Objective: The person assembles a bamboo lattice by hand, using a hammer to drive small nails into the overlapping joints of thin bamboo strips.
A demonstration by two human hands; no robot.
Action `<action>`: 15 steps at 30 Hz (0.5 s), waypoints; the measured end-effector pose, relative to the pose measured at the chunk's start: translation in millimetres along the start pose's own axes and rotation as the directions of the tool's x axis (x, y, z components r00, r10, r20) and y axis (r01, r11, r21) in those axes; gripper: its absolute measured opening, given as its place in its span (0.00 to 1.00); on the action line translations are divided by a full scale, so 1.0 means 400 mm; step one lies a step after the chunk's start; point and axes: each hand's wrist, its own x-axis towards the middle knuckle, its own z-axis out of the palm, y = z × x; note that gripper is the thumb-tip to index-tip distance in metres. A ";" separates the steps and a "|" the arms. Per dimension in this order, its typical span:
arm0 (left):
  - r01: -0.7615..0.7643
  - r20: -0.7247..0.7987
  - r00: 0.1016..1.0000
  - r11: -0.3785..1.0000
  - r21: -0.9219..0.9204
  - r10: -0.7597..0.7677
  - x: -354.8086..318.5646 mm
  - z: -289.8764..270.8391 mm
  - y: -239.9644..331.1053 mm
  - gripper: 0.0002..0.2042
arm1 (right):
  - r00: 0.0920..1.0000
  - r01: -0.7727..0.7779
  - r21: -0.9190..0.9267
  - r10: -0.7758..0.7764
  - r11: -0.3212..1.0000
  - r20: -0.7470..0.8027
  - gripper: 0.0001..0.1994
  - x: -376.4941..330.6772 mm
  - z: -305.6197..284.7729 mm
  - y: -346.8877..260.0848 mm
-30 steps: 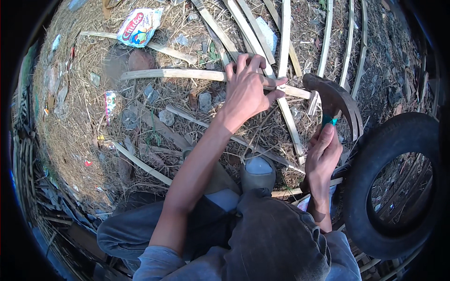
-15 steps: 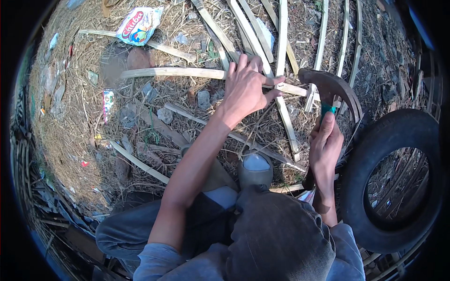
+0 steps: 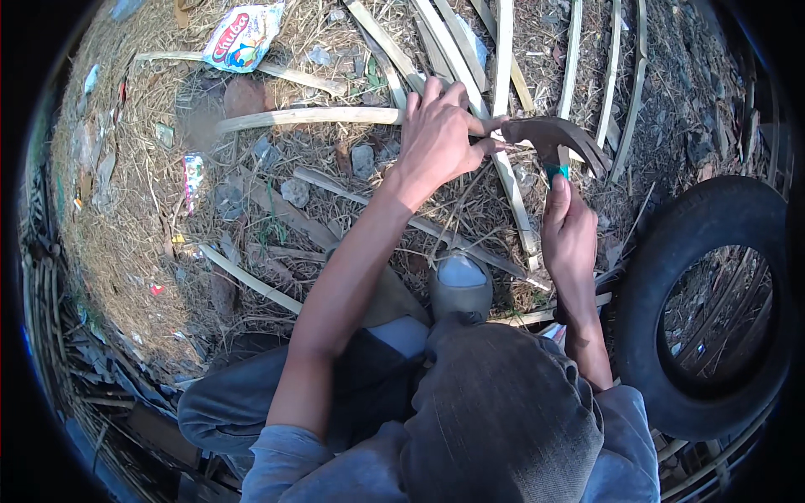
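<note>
My left hand [image 3: 440,138] lies over a pale bamboo strip [image 3: 310,118] that runs sideways, gripping it where it meets several lengthwise strips. Its thumb and forefinger come close together at a crossing with one long strip [image 3: 513,197]; whether a nail is between them is too small to tell. In my right hand [image 3: 570,226] is a claw hammer [image 3: 549,132], held by its green handle. The rusty hammer head is right beside the left fingertips, over the crossing, and hides part of it.
A black tyre [image 3: 641,327] lies at the right. Dry straw, stones and a crumpled white wrapper [image 3: 244,38] cover the ground at the left. Loose strips [image 3: 251,285] lie near my shoes [image 3: 461,293]. More lengthwise strips [image 3: 610,75] extend to the far right.
The hammer has moved left and slightly away from me, its head now at the left fingertips. My left hand stays on the strip, and the view has shifted slightly.
</note>
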 end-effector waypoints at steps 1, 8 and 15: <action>-0.002 -0.003 1.000 1.000 0.003 0.002 0.002 -0.001 0.002 0.19 | 0.999 -0.032 0.084 0.033 0.996 -0.014 0.24 -0.005 -0.021 -0.005; -0.011 -0.017 1.000 0.998 -0.059 0.010 -0.002 -0.001 0.010 0.18 | 0.986 -0.107 0.332 0.142 0.937 -0.084 0.19 0.045 0.004 -0.041; -0.013 -0.044 0.999 0.996 -0.090 0.009 -0.007 -0.013 0.010 0.20 | 0.989 -0.142 0.477 0.143 0.868 0.035 0.13 0.127 0.138 -0.011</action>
